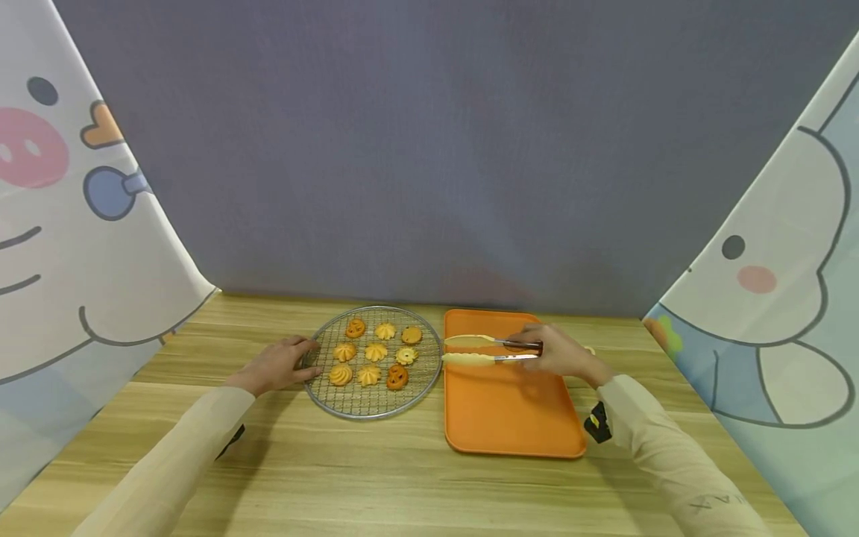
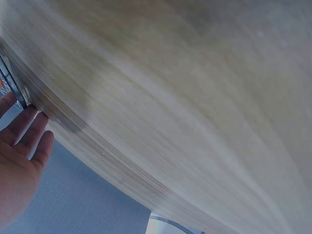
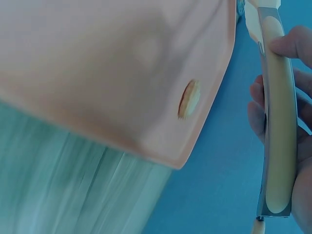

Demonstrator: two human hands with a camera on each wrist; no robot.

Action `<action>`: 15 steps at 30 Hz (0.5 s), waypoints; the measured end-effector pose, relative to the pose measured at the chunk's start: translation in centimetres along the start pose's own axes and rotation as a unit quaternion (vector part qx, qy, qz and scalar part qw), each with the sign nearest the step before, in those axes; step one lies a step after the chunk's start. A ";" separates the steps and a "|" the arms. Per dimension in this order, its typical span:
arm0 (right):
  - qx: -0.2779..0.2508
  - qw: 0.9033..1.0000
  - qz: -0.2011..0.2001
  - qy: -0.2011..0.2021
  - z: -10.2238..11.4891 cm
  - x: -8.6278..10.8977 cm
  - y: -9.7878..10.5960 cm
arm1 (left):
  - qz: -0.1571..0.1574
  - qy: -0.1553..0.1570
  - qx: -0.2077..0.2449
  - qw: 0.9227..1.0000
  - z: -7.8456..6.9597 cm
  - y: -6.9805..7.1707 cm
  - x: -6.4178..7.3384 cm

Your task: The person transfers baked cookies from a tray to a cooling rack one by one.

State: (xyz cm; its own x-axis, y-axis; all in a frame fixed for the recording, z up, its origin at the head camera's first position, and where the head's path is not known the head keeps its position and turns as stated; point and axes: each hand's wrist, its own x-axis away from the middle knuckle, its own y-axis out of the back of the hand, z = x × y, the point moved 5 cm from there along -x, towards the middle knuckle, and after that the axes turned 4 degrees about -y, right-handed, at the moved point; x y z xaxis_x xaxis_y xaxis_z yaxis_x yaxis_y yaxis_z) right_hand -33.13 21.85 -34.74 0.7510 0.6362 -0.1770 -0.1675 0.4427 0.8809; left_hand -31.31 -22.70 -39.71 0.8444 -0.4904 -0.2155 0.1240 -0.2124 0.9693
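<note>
A round wire cooling rack (image 1: 322, 399) bears several cookies in rows, among them a piped butter cookie (image 1: 340, 374) and a brown pretzel-shaped cookie (image 1: 397, 377). At the rack's left rim rests my left hand (image 1: 285, 364), fingers fairly straight, fingertips at the wire edge in the left wrist view. My right hand (image 1: 553, 350) grips food tongs (image 1: 499, 358) above an orange tray (image 1: 510, 425). The tongs' cream tips stand apart near the rack's right rim, with nothing visible between them. In the right wrist view, a cookie (image 3: 189, 99) lies near the tray's corner; my right hand hides it from above.
The rack and tray stand side by side on a wood-grain table (image 1: 349, 477). A grey cloth wall (image 1: 429, 149) rises behind them, and printed cartoon panels (image 1: 772, 313) flank both sides.
</note>
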 end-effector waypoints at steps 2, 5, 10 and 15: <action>-0.002 1.000 -0.005 -0.008 -0.4 0.3 0.2 | 0.000 0.000 0.001 1.000 0.0 0.0 0.0; -0.002 1.000 -0.015 -0.019 -1.0 0.8 0.6 | 0.001 0.001 0.003 1.000 0.0 0.0 0.0; 0.006 1.000 -0.028 -0.013 -1.5 1.6 1.2 | 0.003 0.002 0.000 1.000 0.0 0.0 -0.1; 0.001 0.999 -0.045 -0.002 -2.2 2.5 1.7 | 0.004 0.002 0.000 1.000 0.0 0.0 0.0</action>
State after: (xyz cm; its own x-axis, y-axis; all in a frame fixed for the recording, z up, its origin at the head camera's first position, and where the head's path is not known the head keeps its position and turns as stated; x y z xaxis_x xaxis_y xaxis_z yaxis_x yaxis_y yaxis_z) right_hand -33.00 25.60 -34.63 0.7660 0.5904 -0.2541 -0.0973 0.4973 0.8621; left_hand -31.36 -22.70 -39.71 0.8480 -0.4881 -0.2064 0.1167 -0.2079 0.9712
